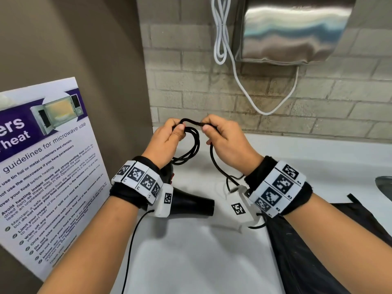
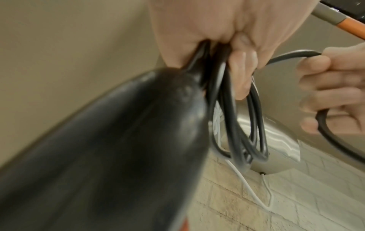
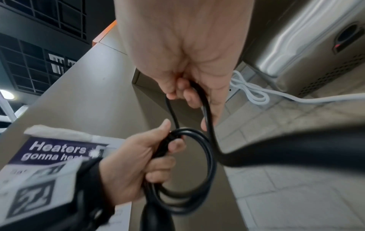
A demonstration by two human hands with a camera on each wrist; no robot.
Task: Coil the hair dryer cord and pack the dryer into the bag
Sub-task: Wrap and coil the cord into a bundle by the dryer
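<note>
beside the hands (image 1: 191, 136), a microwave poster (image 1: 42, 166) leans against the wall.

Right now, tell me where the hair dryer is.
In the head view the hair dryer hangs under the left hand, left of centre above the white counter, its nozzle pointing right toward the black bag.

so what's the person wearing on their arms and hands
Both forearms are bare, with no sleeves or gloves. The left wrist and the right wrist each carry a black fabric wrap under a band of white blocks printed with black square code markers. A white marked camera housing with thin black cables hangs beneath each band.
</note>
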